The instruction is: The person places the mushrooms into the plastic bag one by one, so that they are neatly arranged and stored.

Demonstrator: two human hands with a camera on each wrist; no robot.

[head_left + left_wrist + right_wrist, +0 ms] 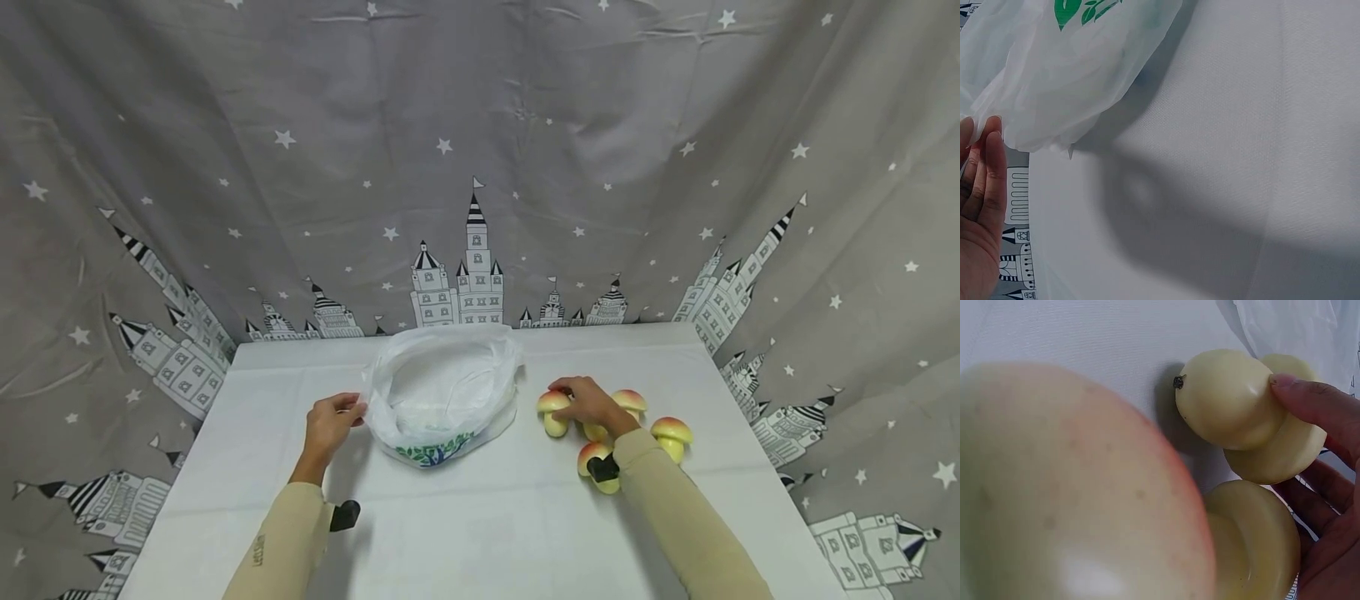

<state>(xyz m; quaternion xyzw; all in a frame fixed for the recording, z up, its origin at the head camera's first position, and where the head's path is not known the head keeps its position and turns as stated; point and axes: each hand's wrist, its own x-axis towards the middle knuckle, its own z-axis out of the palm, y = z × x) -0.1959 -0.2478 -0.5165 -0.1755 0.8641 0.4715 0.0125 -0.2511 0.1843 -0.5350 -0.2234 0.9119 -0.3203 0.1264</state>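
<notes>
While its top and sides run out of the head view, the grey curtain [480, 108] shows printed castles and stars behind the white-covered counter [480, 525], whose near edge is also cut off. Plastic bag [495, 408]: white, mouth open upward, on the counter left of the mushrooms; creases make its inside hard to read, and folds distort the tree print [435, 451]. Left sleeve [281, 542] and right sleeve [686, 517] both cropped below; lettering on the left one too small to read. Left hand [330, 427] at the bag's left rim, grip pinching the film between thumb and fingertips; left wrist view crops this hand. Right hand [592, 404]: grip pinching one mushroom [556, 426], thumb on the stem side, fingertips hidden behind the cap. Held mushroom is cap up, just beside the bag; cannot tell whether it touches the counter. Other mushrooms: one [595, 433] mostly covered by the hand, one [628, 400] beyond the wrist, one [672, 433] farthest right, one [591, 455] partly blocked by a black fitting [602, 469] at the cuff. Right wrist view: nearest mushroom blurred and cropped. Smallest: dark speck [1179, 382] on the held stem's end.
</notes>
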